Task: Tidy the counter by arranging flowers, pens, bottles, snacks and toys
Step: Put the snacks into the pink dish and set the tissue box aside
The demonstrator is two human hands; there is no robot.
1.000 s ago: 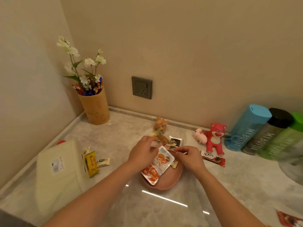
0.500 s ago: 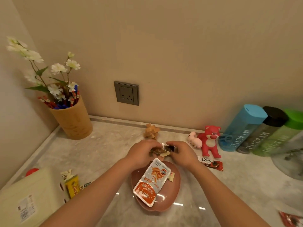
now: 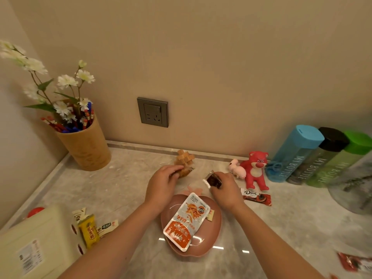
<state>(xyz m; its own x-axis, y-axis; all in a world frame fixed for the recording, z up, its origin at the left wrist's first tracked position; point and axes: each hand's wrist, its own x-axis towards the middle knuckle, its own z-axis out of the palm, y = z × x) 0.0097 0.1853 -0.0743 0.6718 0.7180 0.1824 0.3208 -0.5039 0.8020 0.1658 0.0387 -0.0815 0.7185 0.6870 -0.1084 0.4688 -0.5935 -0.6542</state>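
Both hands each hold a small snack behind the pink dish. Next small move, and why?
Probably lower the right hand and its small dark packet back into the pink dish. The orange pouch already lies there, so snacks seem to gather in it. The left hand grips a brownish snack and could follow.

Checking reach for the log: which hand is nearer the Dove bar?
Right. The right hand, pinching a small snack packet, sits just left of the Dove bar; the left hand is farther left.
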